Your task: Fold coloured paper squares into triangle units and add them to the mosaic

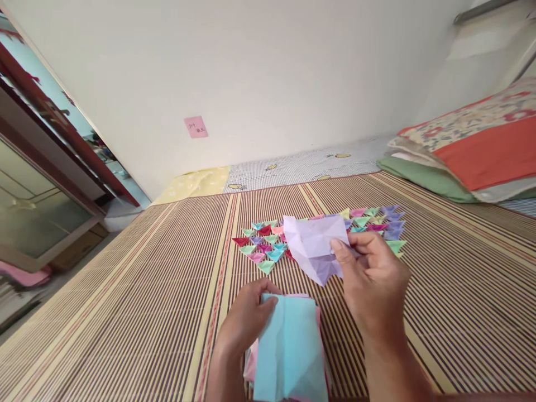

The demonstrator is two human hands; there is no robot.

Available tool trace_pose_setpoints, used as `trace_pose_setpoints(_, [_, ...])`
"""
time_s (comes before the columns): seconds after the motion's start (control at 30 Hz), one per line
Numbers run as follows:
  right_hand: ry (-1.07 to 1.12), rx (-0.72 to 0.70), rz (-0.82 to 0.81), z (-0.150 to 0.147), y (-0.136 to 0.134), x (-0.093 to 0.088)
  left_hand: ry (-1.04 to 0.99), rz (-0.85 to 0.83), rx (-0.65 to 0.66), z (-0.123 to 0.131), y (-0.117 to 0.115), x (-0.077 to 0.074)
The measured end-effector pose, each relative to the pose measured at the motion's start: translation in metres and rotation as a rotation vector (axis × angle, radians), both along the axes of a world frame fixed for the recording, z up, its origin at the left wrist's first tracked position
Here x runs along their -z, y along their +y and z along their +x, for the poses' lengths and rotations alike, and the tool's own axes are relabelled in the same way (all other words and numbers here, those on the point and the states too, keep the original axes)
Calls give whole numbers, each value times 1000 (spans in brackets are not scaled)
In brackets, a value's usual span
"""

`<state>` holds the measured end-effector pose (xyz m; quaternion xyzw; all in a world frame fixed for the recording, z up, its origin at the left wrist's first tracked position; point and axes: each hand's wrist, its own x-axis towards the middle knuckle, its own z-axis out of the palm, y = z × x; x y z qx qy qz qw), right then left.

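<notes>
Between the thumb and fingers of my right hand (371, 273) is a creased sheet of purple paper (316, 240), held up above the mat. Below and to its left, my left hand (249, 312) grips the upper left corner of a stack of coloured paper (291, 346); a light blue sheet lies on top, with pink edges showing beneath. Behind the purple sheet, several small folded paper boats (266, 248) in many colours stand in rows. The lifted sheet hides part of these rows.
A striped bamboo mat (167, 290) covers the bed. Folded bedding with a floral and orange cover (481, 145) lies at the right back. A pink note (195, 127) is stuck to the white wall (272, 67). At the left stands a glass-panelled door (33, 201).
</notes>
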<state>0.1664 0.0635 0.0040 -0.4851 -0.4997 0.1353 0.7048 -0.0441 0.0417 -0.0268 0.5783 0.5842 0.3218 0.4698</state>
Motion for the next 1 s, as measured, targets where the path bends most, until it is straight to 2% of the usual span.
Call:
trace_pose_setpoints(0.13, [16,18,-4,-1,0,1,126,58,9,0,5,1])
trace_pose_setpoints(0.3, [-12,9,-8,-4,1,1,327,112,-63,-1,7,1])
trace_pose_setpoints(0.4, [-24,13,-1,-5,0,0,310,149,-86,-2,8,2])
trace_pose_setpoints(0.5, [-10,-6,-2,-5,0,0,249,293,-160,-7,7,-3])
trace_pose_setpoints(0.57, [-13,-31,-15,-5,-1,0,181,395,-270,-10,4,-11])
trace_pose_setpoints(0.6, [-20,-42,-13,-6,-2,-1,119,409,-335,-10,1,-16])
trace_pose_setpoints(0.67, [-63,-50,17,-8,-5,-3,-56,397,-383,-6,-6,-26])
trace_pose_setpoints(0.77, [-195,-78,104,-15,-13,-10,-472,284,-262,11,-13,-35])
trace_pose_setpoints(0.83, [-285,-168,136,-20,-19,-15,-670,262,-155,23,-13,-35])
trace_pose_setpoints(0.93, [-356,-324,125,-28,-24,-18,-733,285,-99,36,-8,-31])
trace_pose_setpoints(1.0, [-385,-360,112,-33,-24,-15,-760,267,-93,39,-7,-28])
